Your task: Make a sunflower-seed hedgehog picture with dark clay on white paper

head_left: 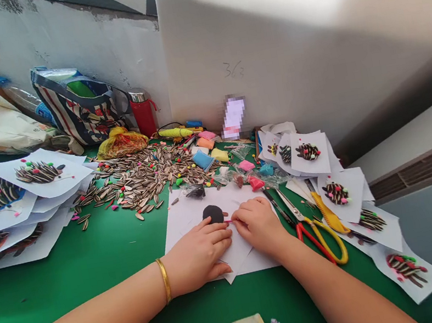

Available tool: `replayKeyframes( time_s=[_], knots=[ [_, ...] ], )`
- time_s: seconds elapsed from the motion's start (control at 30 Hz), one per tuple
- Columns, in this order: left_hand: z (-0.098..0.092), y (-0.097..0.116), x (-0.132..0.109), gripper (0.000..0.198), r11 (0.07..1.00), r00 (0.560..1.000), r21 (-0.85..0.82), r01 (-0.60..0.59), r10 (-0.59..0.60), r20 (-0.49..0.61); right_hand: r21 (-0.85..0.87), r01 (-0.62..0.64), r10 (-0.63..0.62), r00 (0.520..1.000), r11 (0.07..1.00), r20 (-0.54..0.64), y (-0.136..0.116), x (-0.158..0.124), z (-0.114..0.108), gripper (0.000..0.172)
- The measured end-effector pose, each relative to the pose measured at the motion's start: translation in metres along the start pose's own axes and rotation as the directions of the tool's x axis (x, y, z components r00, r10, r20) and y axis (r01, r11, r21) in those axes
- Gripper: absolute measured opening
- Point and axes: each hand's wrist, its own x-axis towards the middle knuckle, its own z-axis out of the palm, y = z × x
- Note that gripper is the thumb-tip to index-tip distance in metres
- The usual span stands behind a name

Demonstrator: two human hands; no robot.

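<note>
A flat black disc (212, 214), seemingly modelling clay, lies on white paper (180, 220) in front of me. A small brown piece (225, 214) touches or nearly touches its right edge. My left hand (200, 250) rests flat on the paper, fingers stretched out and together, fingertips over the disc's lower edge. With bent fingers, my right hand (258, 226) pinches a thin pink strip (229, 221) at the disc's lower right. Part of the strip is hidden by the fingers.
Sunflower seeds (139, 175) are heaped behind the paper, near coloured clay lumps (203, 159). Scissors (315, 227) and a yellow-handled cutter (328, 214) lie to the right. Papers with seed-covered figures are stacked left (51, 199) and right (338, 176). A red flask (143, 113) stands behind.
</note>
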Motion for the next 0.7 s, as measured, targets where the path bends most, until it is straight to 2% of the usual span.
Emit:
replayKeyframes(
  time_s=[0.37, 0.7],
  knots=[
    [-0.006, 0.002, 0.001, 0.051, 1.0, 0.999, 0.013, 0.027, -0.026, -0.029, 0.02, -0.013, 0.014, 1.0, 1.0, -0.02, 0.0, -0.001, -0.008, 0.014],
    [-0.008, 0.002, 0.0, 0.053, 0.999, 0.999, 0.013, 0.045, -0.045, 0.007, 0.073, 0.013, -0.016, 0.999, 0.997, 0.046, -0.008, -0.007, -0.005, 0.013]
  ],
)
